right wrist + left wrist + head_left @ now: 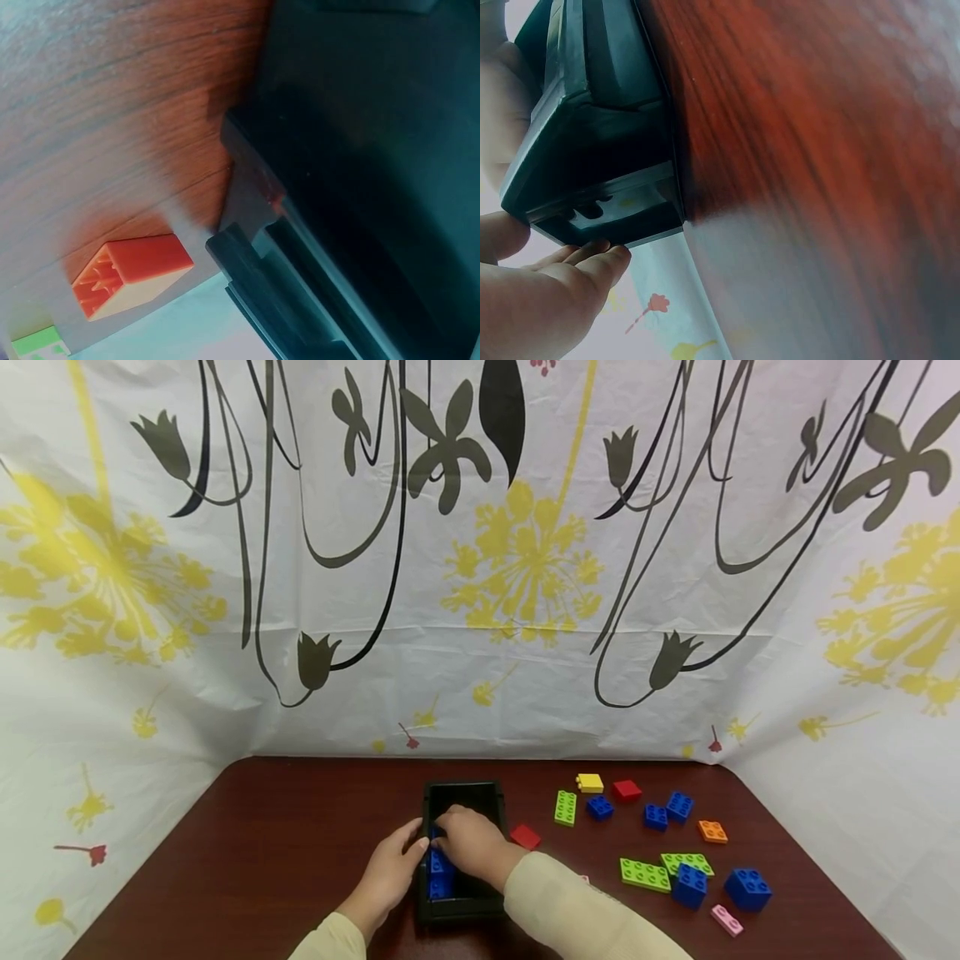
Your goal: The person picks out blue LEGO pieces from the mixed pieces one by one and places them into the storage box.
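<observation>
A black plastic bin [460, 912] stands on the table, with blue toy bricks [441, 883] in a row along its inner left side. My left hand [387, 875] grips the bin's left wall, thumb at the rim and fingers along the outside; the left wrist view shows these fingers [604, 266] against the bin. Inside the bin, my right hand [474, 843] has its thumb and fingers around a blue brick at the far end of the row; the fingertips are partly hidden. The right wrist view shows the bin's dark wall [360, 172], not the hand.
Right of the bin lies a red brick [525, 837]. Farther right are loose blue bricks [747, 890], lime green bricks [645, 875], an orange brick [712, 832], a yellow brick [590, 783] and a pink brick [727, 920]. A patterned sheet [480, 693] hangs behind the brown table [300, 843].
</observation>
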A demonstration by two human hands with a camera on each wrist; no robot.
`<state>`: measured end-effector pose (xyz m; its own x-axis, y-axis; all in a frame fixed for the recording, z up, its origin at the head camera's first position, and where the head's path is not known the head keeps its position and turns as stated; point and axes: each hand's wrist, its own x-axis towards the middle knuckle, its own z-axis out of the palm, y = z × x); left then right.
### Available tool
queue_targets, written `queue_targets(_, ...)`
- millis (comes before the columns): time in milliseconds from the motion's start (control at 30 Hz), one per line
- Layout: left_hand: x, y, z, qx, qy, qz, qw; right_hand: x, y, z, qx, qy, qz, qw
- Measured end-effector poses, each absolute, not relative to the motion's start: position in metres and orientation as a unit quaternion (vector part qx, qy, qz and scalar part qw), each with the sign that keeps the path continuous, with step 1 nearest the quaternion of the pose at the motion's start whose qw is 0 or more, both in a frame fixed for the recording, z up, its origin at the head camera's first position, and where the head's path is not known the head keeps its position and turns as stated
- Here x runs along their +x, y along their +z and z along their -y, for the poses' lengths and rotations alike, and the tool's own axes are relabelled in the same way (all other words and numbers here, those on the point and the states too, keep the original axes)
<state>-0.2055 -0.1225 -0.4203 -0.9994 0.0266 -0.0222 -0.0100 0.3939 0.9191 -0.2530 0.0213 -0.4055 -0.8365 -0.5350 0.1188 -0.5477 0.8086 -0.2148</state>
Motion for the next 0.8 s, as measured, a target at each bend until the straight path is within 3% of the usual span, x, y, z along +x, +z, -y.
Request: queue_targets(800,-0.2061,-0.4207,0.1221,0.008,0.550,-0.835,0.011,-0.2623,-0.4062,-0.0171,0.278,0.124,0.952,-0.026)
